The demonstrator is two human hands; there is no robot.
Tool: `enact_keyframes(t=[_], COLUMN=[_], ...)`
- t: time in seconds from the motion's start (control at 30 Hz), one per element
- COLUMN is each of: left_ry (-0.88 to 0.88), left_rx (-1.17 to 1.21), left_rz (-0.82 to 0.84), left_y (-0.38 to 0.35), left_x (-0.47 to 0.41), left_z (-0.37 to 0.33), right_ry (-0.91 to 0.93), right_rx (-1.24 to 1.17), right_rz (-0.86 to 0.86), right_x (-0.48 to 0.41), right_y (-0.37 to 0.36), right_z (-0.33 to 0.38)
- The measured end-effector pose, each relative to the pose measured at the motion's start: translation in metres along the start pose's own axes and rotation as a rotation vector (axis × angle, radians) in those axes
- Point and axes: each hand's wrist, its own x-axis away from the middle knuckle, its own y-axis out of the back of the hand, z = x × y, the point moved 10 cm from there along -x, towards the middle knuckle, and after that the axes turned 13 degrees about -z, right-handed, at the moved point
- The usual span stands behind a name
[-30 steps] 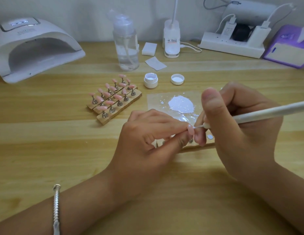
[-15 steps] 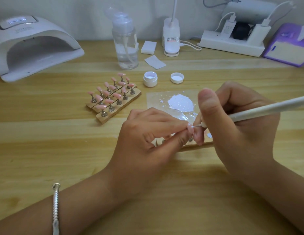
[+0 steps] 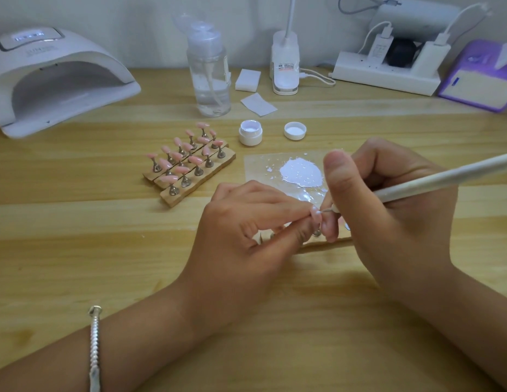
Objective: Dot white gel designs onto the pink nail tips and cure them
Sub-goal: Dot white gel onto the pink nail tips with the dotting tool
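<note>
Head view: dotting step. Pinches pink nail tip (image 3: 315,215) in left grip (image 3: 246,236), near gel puddle (image 3: 302,172); holds dotting pen (image 3: 430,182) in right grip (image 3: 388,216), point touching tip. Next likely calls for light, steady dabs, then curing lamp (image 3: 57,77).

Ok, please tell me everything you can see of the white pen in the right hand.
The pen is a long, slim, smooth white stick that narrows to a thin metal needle. It slants from the picture's right edge down to the left. The right hand grips it near the needle end. The needle's point meets a pink nail tip that the left hand pinches.
</note>
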Motion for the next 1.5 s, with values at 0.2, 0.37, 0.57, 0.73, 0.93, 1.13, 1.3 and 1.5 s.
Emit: enact_keyframes(t=[0.2,0.37,0.57,0.73,0.93,1.13,1.3,1.5], left_ry=[0.016,0.038,0.061,0.065,0.04,0.104,0.153,0.163], left_rx=[0.018,0.035,0.026,0.03,0.019,0.056,0.101,0.137], left_rz=[0.0,-0.024,-0.016,-0.004,-0.003,-0.014,-0.011,-0.001], left_y=[-0.001,0.0,0.0,-0.001,0.0,0.0,-0.001,-0.003], left_x=[0.0,0.001,0.001,0.002,0.0,0.0,-0.001,-0.001], left_z=[0.003,0.006,0.009,0.009,0.007,0.013,0.019,0.018], right_ry=[-0.042,-0.067,-0.071,-0.089,-0.015,0.053,-0.039,-0.077], right_rx=[-0.036,-0.124,0.049,0.384,0.806,0.466,0.09,-0.079], right_rz=[-0.024,-0.106,-0.083,0.177,0.351,0.066,-0.055,-0.042], right_x=[-0.002,-0.012,-0.04,-0.067,-0.069,-0.085,-0.034,-0.001], right_y=[0.003,0.014,0.023,0.001,-0.028,-0.004,0.017,0.015], right_z=[-0.005,-0.001,-0.008,-0.039,-0.077,-0.024,-0.002,0.003])
